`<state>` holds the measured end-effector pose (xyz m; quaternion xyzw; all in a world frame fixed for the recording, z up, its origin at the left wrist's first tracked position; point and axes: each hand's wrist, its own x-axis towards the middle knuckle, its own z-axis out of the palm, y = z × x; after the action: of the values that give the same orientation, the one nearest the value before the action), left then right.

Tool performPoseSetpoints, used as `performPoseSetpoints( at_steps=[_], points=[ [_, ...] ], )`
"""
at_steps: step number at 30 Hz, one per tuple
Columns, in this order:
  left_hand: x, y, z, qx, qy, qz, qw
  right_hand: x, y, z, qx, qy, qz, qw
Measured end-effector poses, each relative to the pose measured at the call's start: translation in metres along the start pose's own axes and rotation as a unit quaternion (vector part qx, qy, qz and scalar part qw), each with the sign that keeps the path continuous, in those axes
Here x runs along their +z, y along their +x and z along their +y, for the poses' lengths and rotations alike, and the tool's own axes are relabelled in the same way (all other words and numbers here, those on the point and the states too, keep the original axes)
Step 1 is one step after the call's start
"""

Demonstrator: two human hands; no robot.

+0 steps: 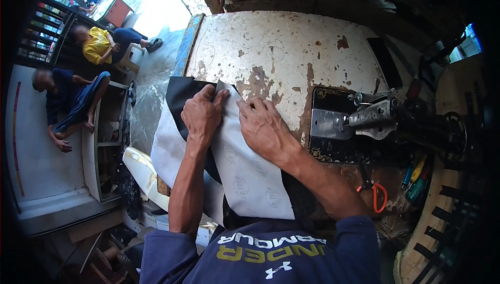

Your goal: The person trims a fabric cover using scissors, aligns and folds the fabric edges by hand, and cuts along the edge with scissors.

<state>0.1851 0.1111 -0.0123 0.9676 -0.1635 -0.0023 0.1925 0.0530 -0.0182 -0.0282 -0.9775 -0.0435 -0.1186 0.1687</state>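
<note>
A piece of black sheet material with a pale grey printed backing [250, 180] hangs over the near edge of the worktable onto my lap. Its backing faces up on the right part, and a black face [180, 94] shows at the upper left. My left hand [202, 112] is closed, pinching the sheet near its top edge, with the thumb on the grey backing. Curled fingers of my right hand [264, 128] grip the sheet's right edge; their tips are partly hidden. Under my left forearm lies another pale piece [165, 141].
A black sewing machine [380, 120] stands at the right of the worn worktable [250, 39]. Near it lie orange-handled scissors [379, 196] and several screwdrivers [416, 180]. A dark flat bar [384, 61] rests farther back. Two people [99, 44] sit at the left.
</note>
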Motion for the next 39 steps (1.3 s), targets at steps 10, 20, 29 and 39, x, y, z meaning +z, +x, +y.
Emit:
performPoseSetpoints(
  at_steps=[10, 20, 29, 39],
  points=[
    [0.0, 0.005, -0.004, -0.011, -0.034, -0.029, 0.999, -0.012, 0.002, 0.005, 0.017, 0.087, -0.027, 0.996],
    [-0.005, 0.016, -0.024, -0.025, -0.148, -0.066, 0.987, -0.039, -0.019, -0.022, 0.088, 0.284, 0.013, 0.955],
    [-0.013, 0.024, -0.017, 0.008, -0.085, -0.103, 0.991, -0.016, -0.016, -0.037, 0.082, 0.341, 0.025, 0.936],
    [0.004, 0.022, -0.033, 0.04, -0.137, -0.055, 0.988, -0.009, -0.019, -0.04, 0.109, 0.351, 0.055, 0.928]
  ],
)
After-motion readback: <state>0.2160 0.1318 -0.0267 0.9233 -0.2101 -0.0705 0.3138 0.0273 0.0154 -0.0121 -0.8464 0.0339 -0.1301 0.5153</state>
